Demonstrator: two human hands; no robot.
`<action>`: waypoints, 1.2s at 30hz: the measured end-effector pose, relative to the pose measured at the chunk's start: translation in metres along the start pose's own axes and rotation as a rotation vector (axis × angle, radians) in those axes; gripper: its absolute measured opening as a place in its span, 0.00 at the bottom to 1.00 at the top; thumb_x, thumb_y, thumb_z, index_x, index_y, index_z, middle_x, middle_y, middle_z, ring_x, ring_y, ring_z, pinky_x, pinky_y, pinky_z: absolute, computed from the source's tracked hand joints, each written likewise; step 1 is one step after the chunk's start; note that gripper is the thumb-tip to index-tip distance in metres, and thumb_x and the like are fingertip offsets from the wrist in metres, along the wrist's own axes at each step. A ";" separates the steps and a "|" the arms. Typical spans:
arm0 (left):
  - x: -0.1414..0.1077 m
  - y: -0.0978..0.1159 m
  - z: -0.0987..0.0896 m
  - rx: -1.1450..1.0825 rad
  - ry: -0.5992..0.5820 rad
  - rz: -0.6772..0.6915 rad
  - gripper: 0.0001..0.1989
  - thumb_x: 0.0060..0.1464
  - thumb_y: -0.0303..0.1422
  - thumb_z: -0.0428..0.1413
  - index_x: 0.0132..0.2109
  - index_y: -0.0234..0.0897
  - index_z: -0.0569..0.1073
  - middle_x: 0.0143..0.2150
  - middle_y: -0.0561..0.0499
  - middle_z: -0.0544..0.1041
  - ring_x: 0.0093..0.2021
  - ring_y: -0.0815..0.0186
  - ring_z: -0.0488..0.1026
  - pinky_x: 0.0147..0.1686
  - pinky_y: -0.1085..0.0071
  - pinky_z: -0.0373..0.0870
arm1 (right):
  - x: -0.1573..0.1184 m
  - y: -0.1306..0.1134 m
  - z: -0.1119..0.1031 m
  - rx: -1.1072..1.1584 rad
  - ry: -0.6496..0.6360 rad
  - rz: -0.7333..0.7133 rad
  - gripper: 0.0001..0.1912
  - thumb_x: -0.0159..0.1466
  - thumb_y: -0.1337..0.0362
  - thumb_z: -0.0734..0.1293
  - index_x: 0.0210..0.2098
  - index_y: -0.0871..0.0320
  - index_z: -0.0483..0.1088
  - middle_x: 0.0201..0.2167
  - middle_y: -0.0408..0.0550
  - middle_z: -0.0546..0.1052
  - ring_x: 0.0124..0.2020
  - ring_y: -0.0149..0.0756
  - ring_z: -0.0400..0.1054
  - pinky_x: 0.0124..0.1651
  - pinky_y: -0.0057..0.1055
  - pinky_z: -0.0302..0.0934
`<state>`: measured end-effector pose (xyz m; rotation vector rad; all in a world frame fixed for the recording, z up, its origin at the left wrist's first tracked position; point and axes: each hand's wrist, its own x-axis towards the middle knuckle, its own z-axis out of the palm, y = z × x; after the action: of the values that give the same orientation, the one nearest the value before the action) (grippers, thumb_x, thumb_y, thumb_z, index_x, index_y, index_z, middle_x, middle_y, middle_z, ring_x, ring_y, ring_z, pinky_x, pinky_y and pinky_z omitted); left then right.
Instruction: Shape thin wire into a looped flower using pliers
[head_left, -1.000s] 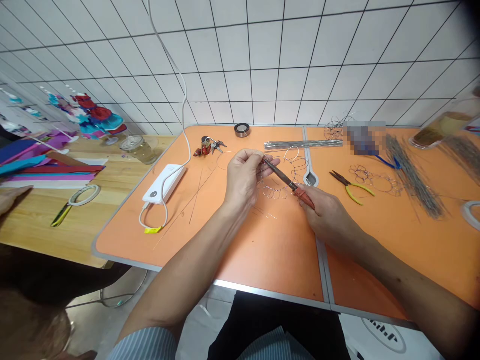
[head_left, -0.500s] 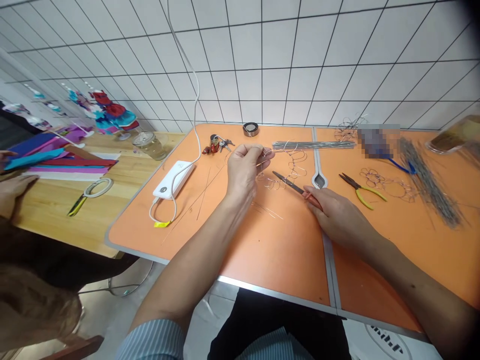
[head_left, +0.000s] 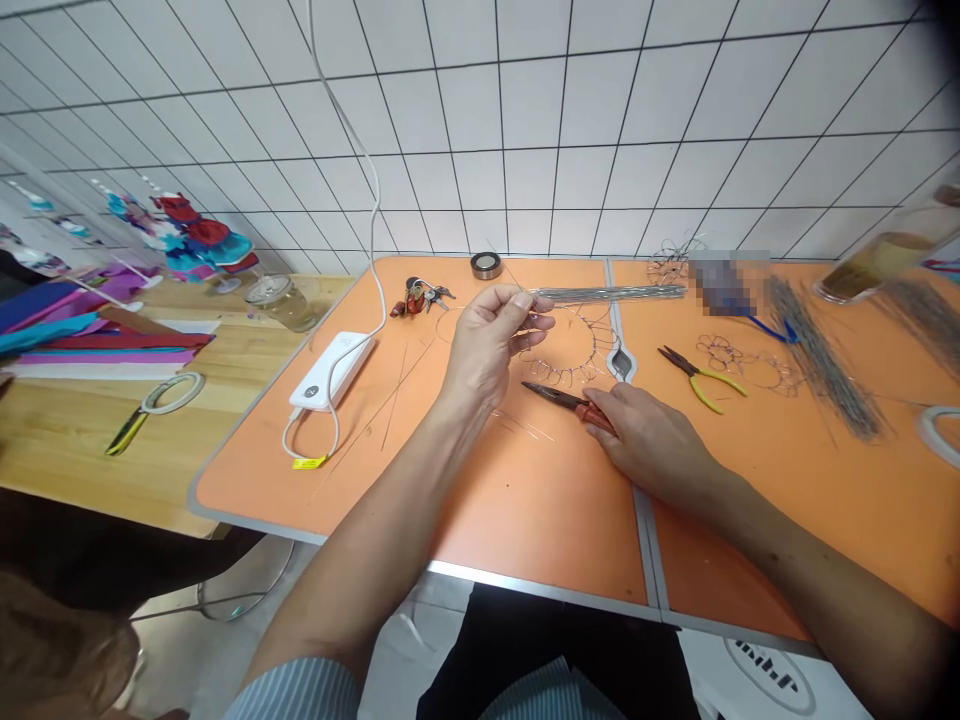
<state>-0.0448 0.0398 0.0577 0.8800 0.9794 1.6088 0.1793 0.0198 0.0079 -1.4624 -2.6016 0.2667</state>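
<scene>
My left hand point(head_left: 484, 350) is raised over the table, thumb and forefinger pinched on a thin wire, the other fingers loosely curled. Behind and right of these fingers is a looped wire ring point(head_left: 594, 345), a circle with small loops along it; whether it joins the pinched wire I cannot tell. My right hand point(head_left: 652, 430) grips the red handles of long-nose pliers point(head_left: 555, 394). Their dark jaws point left, just in front of the ring and apart from my left fingers. Short cut wires point(head_left: 532, 425) lie below the pliers.
Behind lie a bundle of straight wires point(head_left: 615, 293), a tape roll point(head_left: 486, 265) and keys point(head_left: 427, 297). A white power bank point(head_left: 330, 370) with a cable is at left. Yellow-handled pliers point(head_left: 705, 380) and a thicker wire bundle point(head_left: 825, 360) are at right. A wooden table point(head_left: 225, 400) adjoins.
The pliers have drawn back toward me, from over the wire ring to in front of it. My left hand has shifted slightly right, still pinching. The whole view has turned a little.
</scene>
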 end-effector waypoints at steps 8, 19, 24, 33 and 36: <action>-0.002 0.002 0.000 -0.019 -0.100 -0.014 0.15 0.57 0.41 0.72 0.37 0.40 0.75 0.44 0.50 0.86 0.34 0.71 0.81 0.36 0.76 0.76 | 0.008 0.022 -0.004 0.254 0.149 0.041 0.14 0.78 0.63 0.58 0.48 0.55 0.76 0.48 0.55 0.83 0.46 0.46 0.77 0.41 0.36 0.63; 0.000 0.006 -0.002 -0.061 -0.099 -0.035 0.14 0.56 0.38 0.72 0.36 0.39 0.75 0.41 0.52 0.84 0.30 0.73 0.79 0.30 0.77 0.74 | 0.006 0.025 -0.036 0.385 0.197 0.031 0.17 0.76 0.64 0.60 0.57 0.52 0.76 0.49 0.51 0.85 0.51 0.46 0.80 0.49 0.37 0.69; 0.003 0.006 -0.003 -0.121 -0.019 -0.085 0.12 0.57 0.35 0.70 0.35 0.38 0.74 0.40 0.52 0.84 0.30 0.73 0.80 0.28 0.78 0.74 | 0.007 0.022 -0.021 0.152 0.358 -0.077 0.27 0.75 0.68 0.58 0.71 0.56 0.69 0.54 0.57 0.83 0.54 0.49 0.78 0.50 0.41 0.70; 0.000 0.002 0.001 -0.084 0.116 -0.082 0.08 0.58 0.31 0.67 0.34 0.37 0.75 0.38 0.51 0.83 0.33 0.72 0.77 0.36 0.75 0.80 | 0.004 0.020 -0.008 -0.180 0.385 -0.091 0.29 0.77 0.71 0.55 0.74 0.60 0.64 0.50 0.60 0.81 0.50 0.51 0.76 0.39 0.39 0.63; -0.001 0.001 0.002 -0.077 0.132 -0.084 0.08 0.58 0.31 0.67 0.35 0.37 0.75 0.41 0.49 0.85 0.36 0.71 0.78 0.39 0.74 0.80 | 0.003 0.019 -0.008 -0.224 0.398 -0.077 0.30 0.77 0.71 0.55 0.76 0.59 0.63 0.49 0.60 0.80 0.48 0.51 0.75 0.40 0.39 0.62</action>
<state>-0.0432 0.0388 0.0597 0.6787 1.0258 1.6379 0.1949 0.0329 0.0114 -1.3102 -2.4071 -0.3044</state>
